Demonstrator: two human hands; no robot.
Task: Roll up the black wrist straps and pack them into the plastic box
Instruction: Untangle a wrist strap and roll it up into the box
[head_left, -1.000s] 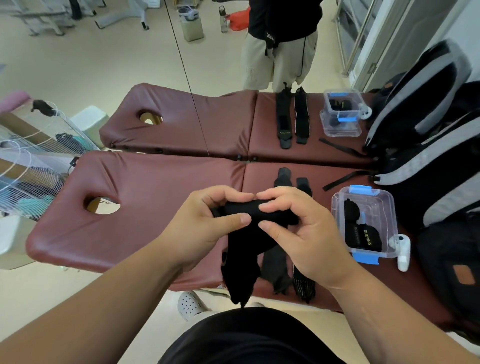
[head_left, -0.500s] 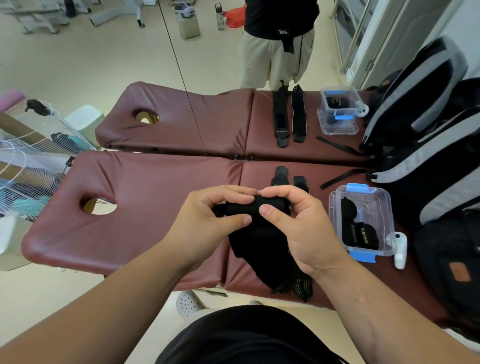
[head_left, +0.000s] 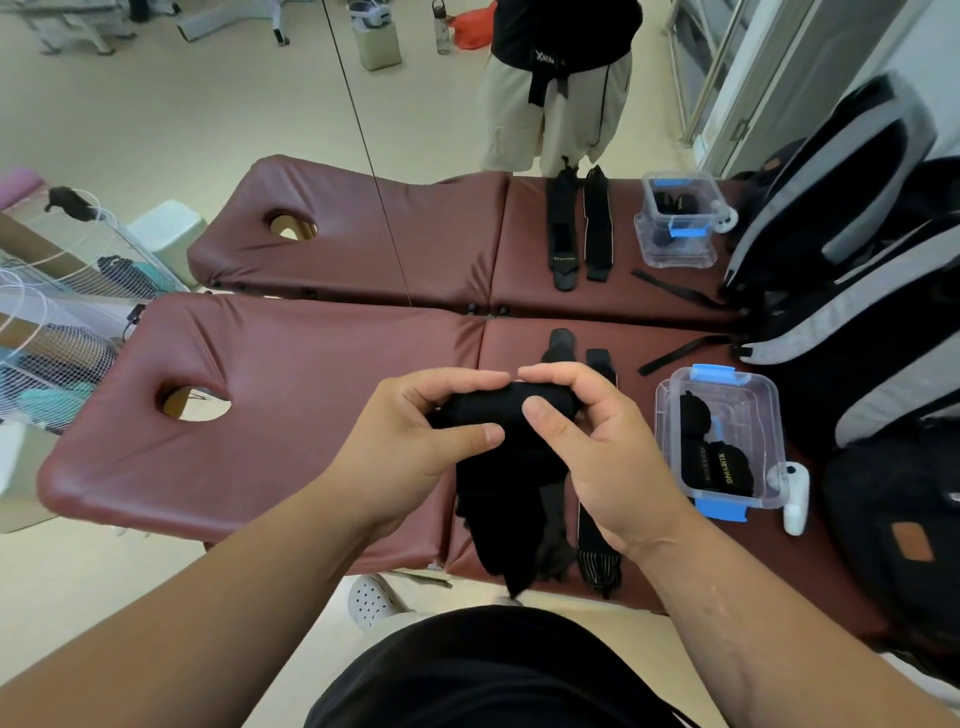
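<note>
Gripping rolled wrist strap (head_left: 511, 408) between left hand (head_left: 410, 447), right hand (head_left: 602, 452).

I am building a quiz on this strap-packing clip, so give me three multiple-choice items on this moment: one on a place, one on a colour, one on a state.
1. Where is the plastic box relative to the hands?
A. To the person's right, on the maroon table
B. On the floor
C. To the person's left, by the face hole

2. What colour are the box's latches?
A. Red
B. Blue
C. Green

3. What state is the wrist strap in the hands?
A. Fully rolled and in the box
B. Lying flat, untouched
C. Partly rolled, its tail hanging down

Answers:
1. A, the box stands on the table beyond the right hand.
2. B, blue clips show at its near and far ends.
3. C, the left hand and right hand pinch a roll at the top while loose strap drapes below.
</note>
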